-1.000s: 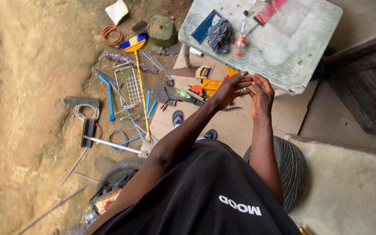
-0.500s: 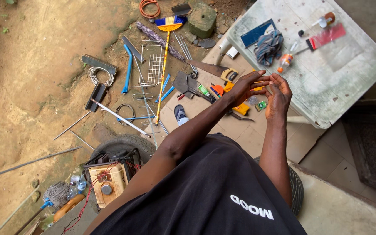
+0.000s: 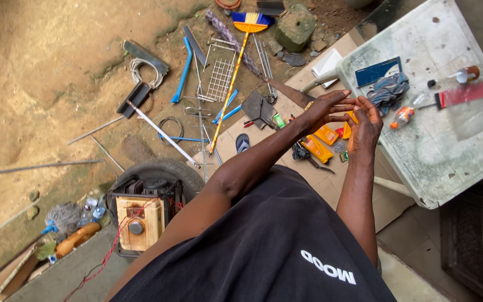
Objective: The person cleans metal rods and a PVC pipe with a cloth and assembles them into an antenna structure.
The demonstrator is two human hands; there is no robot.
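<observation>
Orange packets (image 3: pixel 324 141) lie on the cardboard on the ground just beneath my hands, left of the white counter (image 3: pixel 454 156) and near the black sandal (image 3: pixel 242 143). My left hand (image 3: pixel 326 106) and right hand (image 3: pixel 365 124) meet in the air above them, fingers spread and touching at the tips; both grips are loose and, as far as I can tell, hold nothing. Anything small between my fingertips could, I judge, slip and vanish among the tools, the broom (image 3: pixel 236 72) and the wire rack (image 3: pixel 219 75) further left.
</observation>
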